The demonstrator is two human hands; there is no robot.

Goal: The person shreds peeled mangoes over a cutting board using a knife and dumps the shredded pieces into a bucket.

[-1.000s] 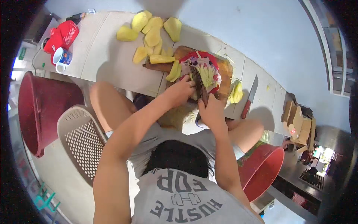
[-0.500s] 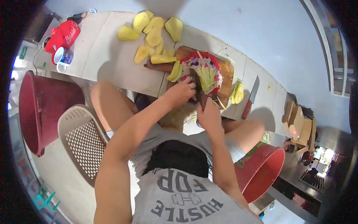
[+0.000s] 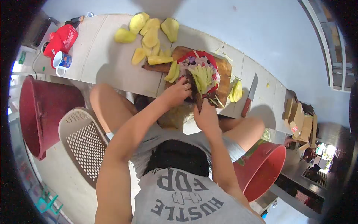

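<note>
My right hand (image 3: 205,114) is closed around the handle of a dark-bladed knife (image 3: 193,84). My left hand (image 3: 179,91) is bent beside the blade, at the near left of a red and white patterned cloth (image 3: 185,62); what its fingers hold is hidden. Pale green strips (image 3: 203,77) lie in a pile on the cloth, just right of the blade. Under the cloth is a round wooden board (image 3: 225,71) with a handle to the left. Two pale pieces (image 3: 172,71) rest at the board's left edge.
Peeled yellow-green pieces (image 3: 150,37) lie back left. Another knife (image 3: 252,93) with a red handle lies right, near a yellow piece (image 3: 236,90). A mug (image 3: 62,61), red cap (image 3: 67,37), white basket (image 3: 84,143), red tubs (image 3: 52,112) (image 3: 263,168) and cardboard boxes (image 3: 300,121) stand around.
The view has shifted slightly. The blade and both hands remain close together at the cloth, and the pale strips look more spread out toward the near side.
</note>
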